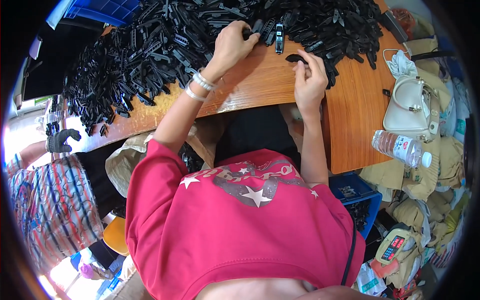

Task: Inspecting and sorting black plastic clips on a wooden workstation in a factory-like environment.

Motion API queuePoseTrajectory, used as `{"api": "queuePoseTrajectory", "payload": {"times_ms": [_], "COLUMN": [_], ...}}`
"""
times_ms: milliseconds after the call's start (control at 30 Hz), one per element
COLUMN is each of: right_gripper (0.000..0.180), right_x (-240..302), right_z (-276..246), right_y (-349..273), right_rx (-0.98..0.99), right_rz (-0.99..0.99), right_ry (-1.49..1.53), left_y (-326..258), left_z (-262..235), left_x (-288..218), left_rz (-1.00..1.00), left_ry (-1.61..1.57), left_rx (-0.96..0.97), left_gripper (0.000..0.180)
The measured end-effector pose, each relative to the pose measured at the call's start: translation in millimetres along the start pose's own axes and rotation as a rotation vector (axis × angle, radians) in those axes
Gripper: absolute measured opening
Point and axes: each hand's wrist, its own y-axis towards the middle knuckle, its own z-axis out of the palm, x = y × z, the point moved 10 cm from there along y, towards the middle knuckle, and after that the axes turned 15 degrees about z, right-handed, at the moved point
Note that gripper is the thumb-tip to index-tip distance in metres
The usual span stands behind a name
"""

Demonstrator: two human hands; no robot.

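Black parts (pixel 150 55) piling up all over this wooden counter (pixel 270 85)
Right hand (pixel 311 82) is pinching a dark piece (pixel 295 58), grip clamped on it, over the counter's near side; left hand (pixel 232 45) is curling at the pile's edge, can't tell if that grip's closing on a part. White handbag (pixel 407 115) is sitting off right, clear bottle (pixel 397 147) near it.

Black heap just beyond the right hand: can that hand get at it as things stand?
Probably yes: the heap lies close past the right hand, nothing visible blocking it, though that hand appears to hold a black piece.
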Motion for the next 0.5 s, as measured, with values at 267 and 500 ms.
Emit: {"api": "queuePoseTrajectory", "payload": {"times_ms": [267,500], "right_gripper": [0.016,0.014], "right_x": [-2,17], "right_z": [21,27], "right_y": [-15,-21], "right_rx": [0.449,0.525], "right_rz": [0.330,0.297], "right_ry": [0.556,0.578], "left_y": [-53,-68], "left_z": [21,13], "left_x": [-35,-46], "left_rz": [-0.553,-0.580], "left_ry": [-1.405,-1.203], "left_rx": [0.021,0.103], "left_gripper": [0.011,0.028]}}
